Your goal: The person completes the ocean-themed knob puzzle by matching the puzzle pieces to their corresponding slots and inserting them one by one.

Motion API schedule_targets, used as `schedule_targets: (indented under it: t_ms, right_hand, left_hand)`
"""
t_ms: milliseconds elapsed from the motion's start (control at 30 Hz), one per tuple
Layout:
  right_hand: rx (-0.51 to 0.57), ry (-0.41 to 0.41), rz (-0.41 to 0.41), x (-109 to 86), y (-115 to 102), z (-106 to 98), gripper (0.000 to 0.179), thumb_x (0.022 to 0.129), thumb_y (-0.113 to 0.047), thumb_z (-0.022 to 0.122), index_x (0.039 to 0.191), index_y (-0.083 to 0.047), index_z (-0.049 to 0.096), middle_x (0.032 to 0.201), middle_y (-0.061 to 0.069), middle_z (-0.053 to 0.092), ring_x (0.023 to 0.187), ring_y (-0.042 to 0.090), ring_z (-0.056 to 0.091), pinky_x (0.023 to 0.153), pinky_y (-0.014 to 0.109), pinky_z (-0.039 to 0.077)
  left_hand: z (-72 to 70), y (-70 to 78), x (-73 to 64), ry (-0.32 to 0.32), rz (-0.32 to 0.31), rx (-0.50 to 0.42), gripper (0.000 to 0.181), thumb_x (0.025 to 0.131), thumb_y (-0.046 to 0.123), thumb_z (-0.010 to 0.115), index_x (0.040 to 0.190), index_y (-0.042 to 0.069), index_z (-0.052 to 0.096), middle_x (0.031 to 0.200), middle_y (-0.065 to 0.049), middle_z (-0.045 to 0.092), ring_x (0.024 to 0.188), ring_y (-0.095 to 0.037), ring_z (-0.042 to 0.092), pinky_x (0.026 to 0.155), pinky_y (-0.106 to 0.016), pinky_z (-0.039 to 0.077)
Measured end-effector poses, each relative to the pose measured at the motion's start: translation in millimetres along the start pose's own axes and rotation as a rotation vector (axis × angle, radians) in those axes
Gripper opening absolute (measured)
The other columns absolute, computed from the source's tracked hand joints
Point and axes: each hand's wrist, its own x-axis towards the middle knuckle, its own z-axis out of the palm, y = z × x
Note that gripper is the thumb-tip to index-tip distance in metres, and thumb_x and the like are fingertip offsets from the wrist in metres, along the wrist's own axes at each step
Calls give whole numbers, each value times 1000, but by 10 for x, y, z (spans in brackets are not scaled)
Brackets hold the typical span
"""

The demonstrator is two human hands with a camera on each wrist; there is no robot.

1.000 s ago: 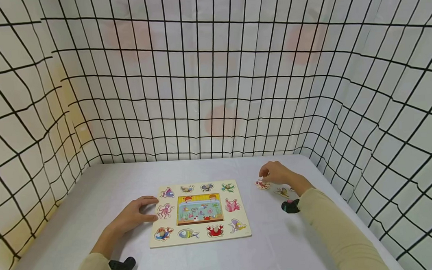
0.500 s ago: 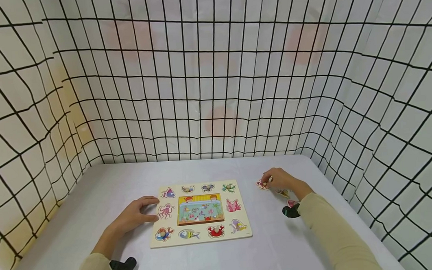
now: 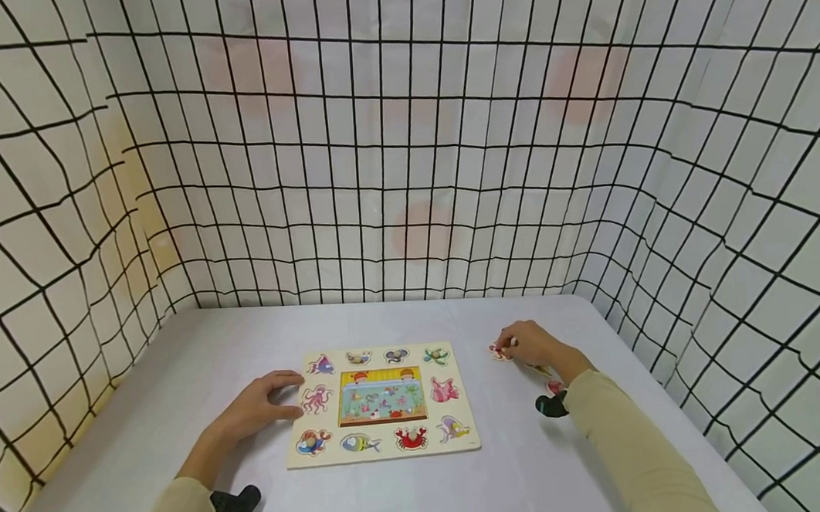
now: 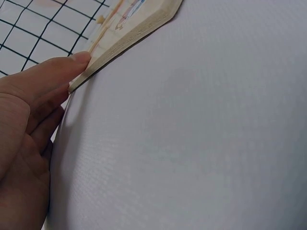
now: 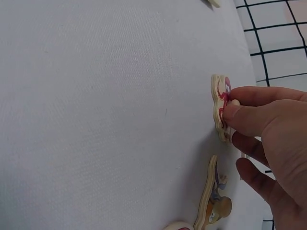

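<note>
A wooden sea-animal puzzle board [image 3: 385, 453] lies flat on the white table. My left hand [image 3: 251, 407] rests at its left edge, and in the left wrist view the thumb [image 4: 81, 58] touches the board's edge with the fingers loosely extended. To the right of the board, my right hand [image 3: 534, 344] pinches the knob of a puzzle piece [image 5: 219, 108] between thumb and index finger. Red, tentacle-like curls are painted on that piece. Beneath the hand lies a second knobbed piece, a fish [image 5: 207, 208]; a pink-and-red piece [image 3: 554, 387] sits near the wrist.
Several slots of the board carry knobbed pieces, among them a red crab [image 3: 411, 438] and a green turtle [image 3: 436, 356]. A black grid net [image 3: 382, 188] encloses the table on the back and sides. Another bit of wood [image 5: 214, 3] shows at the top of the right wrist view.
My right hand has come down onto the red-curled piece and now pinches its knob; earlier it hovered just above. The left hand stays at the board's edge.
</note>
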Motion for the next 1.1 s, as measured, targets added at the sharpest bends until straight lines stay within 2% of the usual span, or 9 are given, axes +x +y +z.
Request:
schedule_targets:
  t_ms: [100,300,600,867,1100]
  right_hand:
    - [24,8,11,3,16,-1,11,97,-6,70,102,-11,78,100,0,71,93,20,61,85,44,54]
    - [120,44,103,-18,30,-12,14,99,-12,69,108,-10,79,99,-1,71,88,18,59,81,40,53]
    - [234,81,149,-47,38,-44,18,96,-17,74,110,-6,79,99,2,73,86,16,63,74,32,56]
    - [286,84,154,-37,-33,-52,22,94,-20,76,109,-5,79,97,1,74,87,17,65,77,34,57]
    - [341,87,134,16,-116,-24,22,93,-21,78,109,-5,80,94,0,75,85,17,65,75,33,56]
  left_hand:
    - [-3,2,8,-1,3,5,61,82,25,89,135,4,67,151,-22,50,146,-49,32,117,-67,22]
    - [-4,-11,14,-4,17,13,60,83,26,88,135,4,67,150,-22,50,146,-49,32,117,-68,22]
    - [-10,-18,13,-6,16,-1,60,82,26,89,134,5,67,150,-22,50,146,-49,32,117,-68,20]
    - [3,-33,11,-1,14,1,59,82,25,89,133,5,68,150,-22,51,145,-49,33,117,-68,22]
    - [5,-33,18,3,10,21,60,82,26,89,134,6,68,150,-21,51,146,-48,32,117,-68,22]
